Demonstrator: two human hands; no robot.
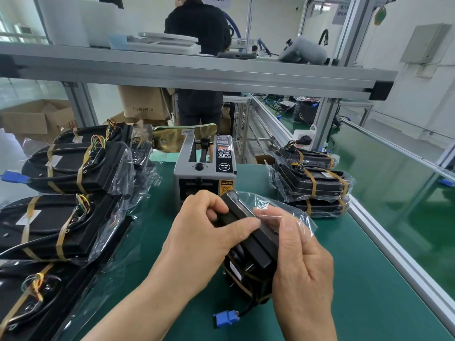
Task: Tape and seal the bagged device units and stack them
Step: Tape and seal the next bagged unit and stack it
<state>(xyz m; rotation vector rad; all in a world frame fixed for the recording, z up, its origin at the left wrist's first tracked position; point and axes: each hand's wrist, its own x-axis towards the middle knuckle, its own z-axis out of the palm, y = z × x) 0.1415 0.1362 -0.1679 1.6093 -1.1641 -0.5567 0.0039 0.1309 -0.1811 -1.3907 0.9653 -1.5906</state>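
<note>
Green matting (357,279) is covering the bench in front of you. An aluminium shelf (197,72) is running across above it, and another person (197,25) is standing beyond with their back turned.

You are holding one bagged device unit (248,244) between both hands, just in front of the tape dispenser (204,168). It is a black, box-like body tilting up towards the dispenser. It is sitting inside a clear bag (295,210) whose loose end is sticking out to the right. Tan tape bands (242,286) are wrapping its lower part, and a black cable is trailing down to a blue connector (225,317) lying on the matting between your wrists. I cannot tell whether the unit's bottom edge is touching the matting.

Your left hand (204,232) is curling fingers and thumb round the unit's upper end. Your right hand (302,262) is gripping its right side, with the thumb pressing the clear film against the black body.

Counting the rest: four taped units (73,168) are lying overlapped at your left, three more are sitting in the finished stack (315,183) at your right, and one dispenser is standing between them.
</note>
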